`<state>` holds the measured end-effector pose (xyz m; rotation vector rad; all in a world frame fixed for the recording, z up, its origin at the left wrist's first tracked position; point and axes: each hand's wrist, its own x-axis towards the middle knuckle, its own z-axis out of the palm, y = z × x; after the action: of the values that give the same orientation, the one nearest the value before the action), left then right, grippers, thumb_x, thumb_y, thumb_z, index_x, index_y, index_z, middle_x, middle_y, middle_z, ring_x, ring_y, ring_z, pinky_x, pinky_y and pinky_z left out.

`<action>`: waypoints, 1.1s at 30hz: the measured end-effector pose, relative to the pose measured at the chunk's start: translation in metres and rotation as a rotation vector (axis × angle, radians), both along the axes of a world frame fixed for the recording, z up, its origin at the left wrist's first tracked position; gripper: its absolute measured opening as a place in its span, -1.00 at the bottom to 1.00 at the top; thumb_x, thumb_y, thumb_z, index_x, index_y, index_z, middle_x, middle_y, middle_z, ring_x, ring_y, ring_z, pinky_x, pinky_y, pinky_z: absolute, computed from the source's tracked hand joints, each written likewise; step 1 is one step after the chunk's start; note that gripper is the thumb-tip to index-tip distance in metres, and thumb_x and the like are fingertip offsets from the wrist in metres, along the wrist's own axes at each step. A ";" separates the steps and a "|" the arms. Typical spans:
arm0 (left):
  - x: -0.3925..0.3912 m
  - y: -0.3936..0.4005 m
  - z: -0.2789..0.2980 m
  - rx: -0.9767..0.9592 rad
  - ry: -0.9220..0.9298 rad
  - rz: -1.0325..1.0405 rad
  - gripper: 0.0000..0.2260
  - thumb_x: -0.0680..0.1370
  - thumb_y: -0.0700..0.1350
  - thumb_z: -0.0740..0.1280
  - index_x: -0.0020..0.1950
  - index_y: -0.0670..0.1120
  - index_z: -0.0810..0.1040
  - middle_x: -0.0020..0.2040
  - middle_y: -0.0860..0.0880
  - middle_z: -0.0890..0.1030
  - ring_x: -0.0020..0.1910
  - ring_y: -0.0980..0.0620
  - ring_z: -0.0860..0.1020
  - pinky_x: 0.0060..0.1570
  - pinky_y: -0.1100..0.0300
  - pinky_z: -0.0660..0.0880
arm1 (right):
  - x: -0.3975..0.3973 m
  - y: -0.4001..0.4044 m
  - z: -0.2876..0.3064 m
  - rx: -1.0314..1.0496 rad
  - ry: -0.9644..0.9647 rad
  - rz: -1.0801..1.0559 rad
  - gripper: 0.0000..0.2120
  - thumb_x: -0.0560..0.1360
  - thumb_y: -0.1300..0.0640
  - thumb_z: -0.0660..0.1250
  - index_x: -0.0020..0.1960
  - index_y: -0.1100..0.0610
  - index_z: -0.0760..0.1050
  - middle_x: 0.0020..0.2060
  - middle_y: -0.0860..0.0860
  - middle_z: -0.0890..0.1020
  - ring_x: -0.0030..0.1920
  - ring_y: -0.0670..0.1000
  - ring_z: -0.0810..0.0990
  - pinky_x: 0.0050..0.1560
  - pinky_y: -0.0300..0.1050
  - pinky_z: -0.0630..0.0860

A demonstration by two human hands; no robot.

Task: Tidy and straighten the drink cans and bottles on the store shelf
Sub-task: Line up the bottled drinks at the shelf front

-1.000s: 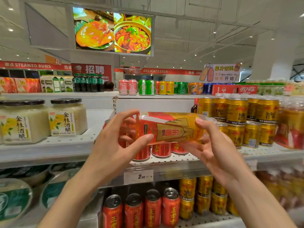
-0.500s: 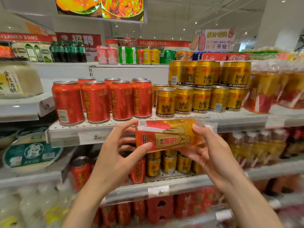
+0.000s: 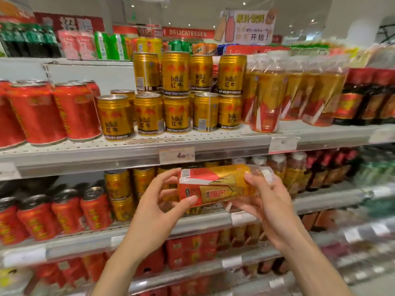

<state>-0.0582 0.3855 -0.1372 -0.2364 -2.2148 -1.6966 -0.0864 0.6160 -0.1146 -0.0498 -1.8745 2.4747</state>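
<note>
Store shelf (image 3: 213, 144) of perforated metal, several tiers, price tags on front edges. Upper tier, left end: red cans (image 3: 57, 112), about four visible, standing. Middle of the tier: gold cans (image 3: 176, 114), five along the front edge with four stacked on top behind, more partly hidden; all upright. Right of them: plastic-wrapped packs (image 3: 265, 99) of gold-and-red drinks, at least three, front one at the shelf edge. Far right end: dark bottles (image 3: 367, 97), blurred, count unclear. Tier below: more red cans left, gold cans middle, bottles right, partly blocked by hands. Held drink pack (image 3: 218, 185), gold and red in clear wrap, lies sideways in the air in front of the lower tier's front edge, under the middle price tag (image 3: 177, 155). Left hand (image 3: 158, 208) grasps its left end, thumb on front, fingers curled behind. Right hand (image 3: 269, 206) grasps its right end, thumb on top, fingers underneath.
</note>
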 end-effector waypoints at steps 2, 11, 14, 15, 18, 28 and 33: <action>-0.010 0.015 0.004 0.000 -0.002 -0.025 -0.48 0.42 0.05 0.51 0.34 0.25 0.47 0.20 0.19 0.61 0.18 0.15 0.63 0.08 0.24 0.61 | -0.006 0.016 0.002 0.010 0.012 -0.013 -0.59 0.52 0.05 0.45 0.30 0.10 0.41 0.06 0.17 0.73 -0.02 0.24 0.75 0.11 0.11 0.65; -0.046 0.067 0.016 -0.004 0.069 -0.133 -0.49 0.45 -0.05 0.55 0.31 0.27 0.47 0.16 0.30 0.60 0.16 0.26 0.61 0.02 0.37 0.56 | -0.022 0.071 0.016 0.030 0.097 -0.152 -0.70 0.58 0.15 0.38 0.28 0.11 0.44 0.10 0.16 0.70 0.09 0.15 0.73 0.00 0.05 0.69; -0.055 0.085 0.023 0.012 0.097 -0.143 -0.50 0.44 -0.06 0.55 0.28 0.29 0.47 0.15 0.33 0.59 0.14 0.27 0.61 0.00 0.38 0.57 | -0.026 0.085 0.026 0.048 0.143 -0.183 -0.77 0.59 0.16 0.37 0.22 0.09 0.46 -0.02 0.08 0.74 0.06 0.13 0.74 -0.01 0.07 0.70; -0.057 0.091 0.026 0.013 0.108 -0.145 -0.49 0.43 -0.05 0.56 0.28 0.29 0.47 0.16 0.31 0.60 0.14 0.26 0.61 0.00 0.37 0.58 | -0.028 0.090 0.031 0.058 0.158 -0.191 -0.80 0.58 0.16 0.36 0.20 0.07 0.47 -0.05 0.06 0.74 0.06 0.12 0.74 -0.01 0.08 0.70; -0.064 0.110 0.033 -0.012 0.144 -0.134 -0.47 0.41 0.00 0.56 0.30 0.30 0.45 0.21 0.28 0.59 0.15 0.24 0.62 0.02 0.35 0.58 | -0.037 0.106 0.041 0.079 0.189 -0.204 -0.74 0.56 0.13 0.40 0.22 0.06 0.48 0.01 0.10 0.74 0.04 0.09 0.75 -0.02 0.07 0.71; -0.111 0.200 0.072 -0.095 0.294 -0.014 -0.43 0.43 0.10 0.49 0.40 0.20 0.37 0.26 0.27 0.55 0.19 0.30 0.57 0.06 0.28 0.61 | -0.101 0.178 0.097 0.181 0.400 -0.273 -0.42 0.44 -0.06 0.53 0.37 -0.06 0.39 0.10 0.01 0.68 0.05 -0.01 0.73 -0.11 -0.08 0.70; -0.143 0.218 0.085 -0.306 0.416 0.187 -0.42 0.44 0.21 0.43 0.42 0.10 0.41 0.23 0.14 0.46 0.19 0.29 0.49 0.02 0.38 0.55 | -0.135 0.200 0.133 0.292 0.569 -0.352 -0.36 0.45 -0.06 0.54 0.43 -0.01 0.34 0.13 -0.09 0.61 0.07 -0.23 0.65 -0.06 -0.03 0.72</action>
<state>-0.2009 0.6031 -0.0519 -0.4018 -2.0903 -1.0906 -0.2211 0.8162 0.0182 0.2771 -1.7570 1.7293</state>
